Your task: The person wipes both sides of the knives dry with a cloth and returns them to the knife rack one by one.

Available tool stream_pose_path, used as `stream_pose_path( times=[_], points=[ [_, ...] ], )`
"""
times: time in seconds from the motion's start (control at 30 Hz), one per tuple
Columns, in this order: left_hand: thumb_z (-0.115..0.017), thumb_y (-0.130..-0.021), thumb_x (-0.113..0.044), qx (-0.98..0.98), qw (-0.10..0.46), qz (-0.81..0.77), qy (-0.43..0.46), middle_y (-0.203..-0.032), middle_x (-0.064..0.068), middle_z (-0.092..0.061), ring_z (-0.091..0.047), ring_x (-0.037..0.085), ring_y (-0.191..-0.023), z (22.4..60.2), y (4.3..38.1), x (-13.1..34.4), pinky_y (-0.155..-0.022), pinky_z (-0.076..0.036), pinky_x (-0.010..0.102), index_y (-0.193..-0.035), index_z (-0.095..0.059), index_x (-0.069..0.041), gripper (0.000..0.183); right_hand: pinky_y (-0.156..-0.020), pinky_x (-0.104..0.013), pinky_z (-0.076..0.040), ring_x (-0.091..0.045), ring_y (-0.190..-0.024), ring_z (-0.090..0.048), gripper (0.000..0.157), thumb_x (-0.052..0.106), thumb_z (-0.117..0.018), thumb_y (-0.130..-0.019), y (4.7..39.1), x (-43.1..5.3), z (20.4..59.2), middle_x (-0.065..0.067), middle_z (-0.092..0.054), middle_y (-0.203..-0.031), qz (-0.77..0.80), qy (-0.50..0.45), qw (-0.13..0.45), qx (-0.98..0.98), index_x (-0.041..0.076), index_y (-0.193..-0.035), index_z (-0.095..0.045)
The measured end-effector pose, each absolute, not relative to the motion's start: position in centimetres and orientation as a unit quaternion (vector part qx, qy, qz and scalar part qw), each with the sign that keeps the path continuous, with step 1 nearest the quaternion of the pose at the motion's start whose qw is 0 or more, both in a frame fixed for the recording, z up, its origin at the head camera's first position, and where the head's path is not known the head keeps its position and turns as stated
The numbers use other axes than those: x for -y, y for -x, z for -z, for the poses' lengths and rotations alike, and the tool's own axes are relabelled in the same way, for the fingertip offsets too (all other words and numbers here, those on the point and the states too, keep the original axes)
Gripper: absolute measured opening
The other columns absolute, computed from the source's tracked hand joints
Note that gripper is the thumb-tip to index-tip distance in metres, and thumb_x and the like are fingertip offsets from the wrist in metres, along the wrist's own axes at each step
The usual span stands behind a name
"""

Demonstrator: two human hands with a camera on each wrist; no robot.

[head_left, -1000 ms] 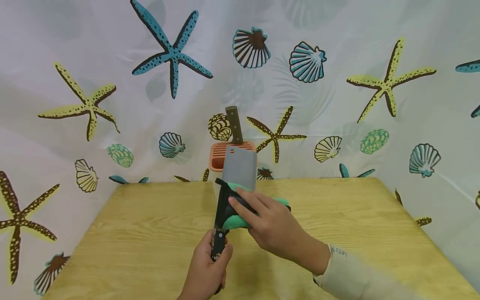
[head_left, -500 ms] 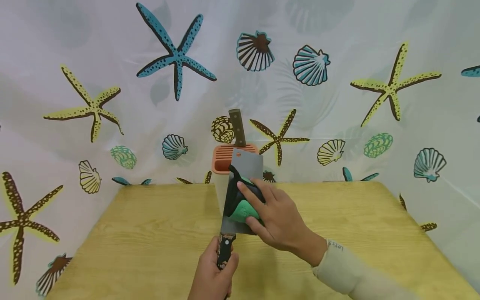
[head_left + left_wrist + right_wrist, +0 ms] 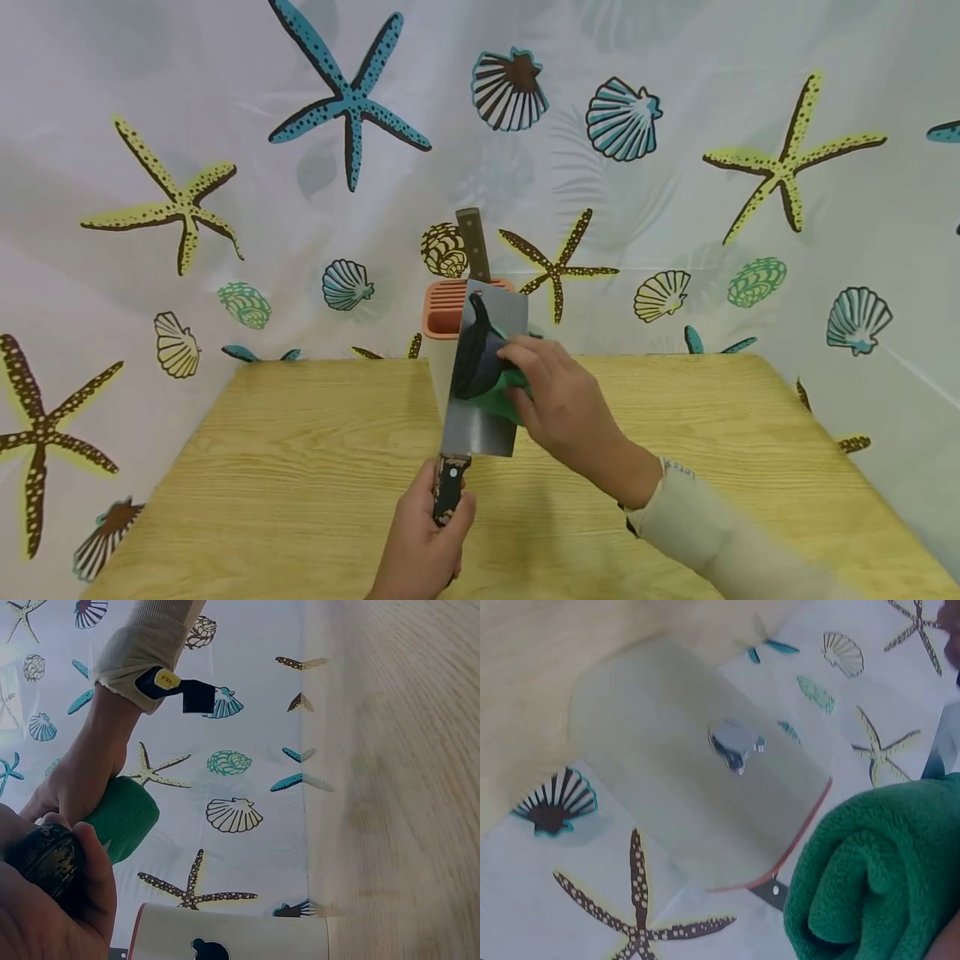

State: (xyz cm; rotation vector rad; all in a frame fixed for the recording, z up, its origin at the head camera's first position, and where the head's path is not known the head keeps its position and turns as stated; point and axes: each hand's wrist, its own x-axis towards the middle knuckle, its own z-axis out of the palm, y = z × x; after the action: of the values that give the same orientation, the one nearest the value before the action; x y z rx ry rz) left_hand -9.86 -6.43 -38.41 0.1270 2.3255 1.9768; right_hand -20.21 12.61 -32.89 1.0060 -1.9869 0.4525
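Upright in the head view is a cleaver [image 3: 480, 437] with a broad grey blade. My left hand [image 3: 418, 533] grips its black, worn handle [image 3: 447, 487], thumb and fingers wrapped round it. My right hand [image 3: 566, 408] pinches a green and dark cloth [image 3: 483, 358] against the blade's face, covering the blade's middle. In the left wrist view, the handle [image 3: 49, 859] sits in the left hand's fingers, and the green cloth [image 3: 124, 817] shows beyond. The right wrist view has the cloth [image 3: 885, 862] in thick, rolled folds at the lower right.
Behind the cleaver stands a cream knife holder [image 3: 441, 367] with a slotted orange top. A brown-handled knife [image 3: 474, 243] stands in it. Everything is over a wooden table [image 3: 315, 450], backed by a white curtain [image 3: 420, 50] printed with starfish and shells.
The cloth and right hand have moved up the blade, away from the handle, baring the blade's lower part. The left hand keeps its grip, with the cleaver slightly shifted right.
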Motion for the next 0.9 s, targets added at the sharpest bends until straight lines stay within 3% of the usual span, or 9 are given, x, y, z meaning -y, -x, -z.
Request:
stream_pose_path(
  times=[0.07, 0.1, 0.17, 0.3, 0.53, 0.73, 0.9],
  points=[
    [-0.055, -0.101, -0.013, -0.756, 0.046, -0.652, -0.043, -0.056, -0.002, -0.047, -0.046, 0.005, -0.034, 38.4, 9.8, 6.4, -0.035, -0.046, 0.027, -0.109, -0.048, -0.001, 0.016, -0.087, -0.043, -0.060, -0.030, -0.108, -0.064, 0.038, 0.012, -0.075, -0.089, 20.9, -12.6, 32.2, -0.017, -0.063, -0.121, -0.196, -0.386, 0.428, 0.794, 0.003, -0.121, -0.057],
    [-0.055, -0.101, -0.013, -0.753, 0.050, -0.655, -0.043, -0.056, -0.001, -0.047, -0.046, 0.005, -0.034, 38.4, 9.7, 6.4, -0.036, -0.046, 0.028, -0.110, -0.047, 0.000, 0.018, -0.087, -0.044, -0.060, -0.031, -0.110, -0.064, 0.034, 0.018, -0.073, -0.092, 21.1, -12.7, 31.9, -0.017, -0.063, -0.122, -0.197, -0.379, 0.428, 0.796, 0.004, -0.120, -0.059],
    [-0.056, -0.101, -0.015, -0.745, 0.059, -0.663, -0.043, -0.058, -0.001, -0.047, -0.045, 0.005, -0.035, 38.4, 9.7, 6.5, -0.036, -0.047, 0.029, -0.111, -0.046, 0.001, 0.021, -0.088, -0.045, -0.060, -0.031, -0.113, -0.063, 0.034, 0.034, -0.061, -0.100, 21.3, -12.9, 31.6, -0.016, -0.063, -0.126, -0.185, -0.370, 0.420, 0.807, 0.008, -0.122, -0.063],
    [-0.056, -0.101, -0.016, -0.734, 0.068, -0.675, -0.038, -0.059, 0.000, -0.048, -0.045, 0.006, -0.035, 38.4, 9.9, 6.6, -0.037, -0.046, 0.027, -0.111, -0.046, 0.001, 0.022, -0.082, -0.048, -0.061, -0.034, -0.120, -0.060, 0.055, 0.055, -0.037, -0.104, 20.7, -13.3, 32.1, -0.018, -0.056, -0.140, -0.155, -0.377, 0.393, 0.824, 0.016, -0.135, -0.061],
    [-0.058, -0.101, -0.017, -0.736, 0.051, -0.674, -0.045, -0.055, -0.001, -0.047, -0.046, 0.008, -0.035, 38.5, 10.3, 6.9, -0.036, -0.044, 0.027, -0.112, -0.047, 0.001, 0.024, -0.079, -0.043, -0.062, -0.031, -0.117, -0.062, 0.048, 0.038, -0.068, -0.095, 19.1, -13.1, 33.6, -0.016, -0.055, -0.142, -0.152, -0.419, 0.376, 0.812, 0.021, -0.139, -0.060],
    [-0.057, -0.101, -0.012, -0.739, 0.028, -0.671, -0.047, -0.052, 0.000, -0.046, -0.047, 0.008, -0.033, 38.4, 10.6, 6.8, -0.035, -0.043, 0.026, -0.105, -0.049, 0.000, 0.015, -0.078, -0.037, -0.063, -0.026, -0.103, -0.068, 0.035, 0.037, -0.060, -0.101, 17.7, -12.7, 34.8, -0.014, -0.061, -0.135, -0.146, -0.464, 0.396, 0.779, 0.025, -0.133, -0.066],
    [-0.057, -0.101, -0.013, -0.731, 0.049, -0.680, -0.044, -0.061, 0.000, -0.048, -0.047, 0.007, -0.035, 38.5, 10.4, 6.4, -0.036, -0.045, 0.026, -0.110, -0.048, 0.001, 0.019, -0.076, -0.039, -0.063, -0.027, -0.102, -0.068, 0.039, 0.023, -0.074, -0.091, 18.6, -13.0, 33.4, -0.013, -0.064, -0.131, -0.138, -0.443, 0.402, 0.789, 0.025, -0.130, -0.068]
  ],
)
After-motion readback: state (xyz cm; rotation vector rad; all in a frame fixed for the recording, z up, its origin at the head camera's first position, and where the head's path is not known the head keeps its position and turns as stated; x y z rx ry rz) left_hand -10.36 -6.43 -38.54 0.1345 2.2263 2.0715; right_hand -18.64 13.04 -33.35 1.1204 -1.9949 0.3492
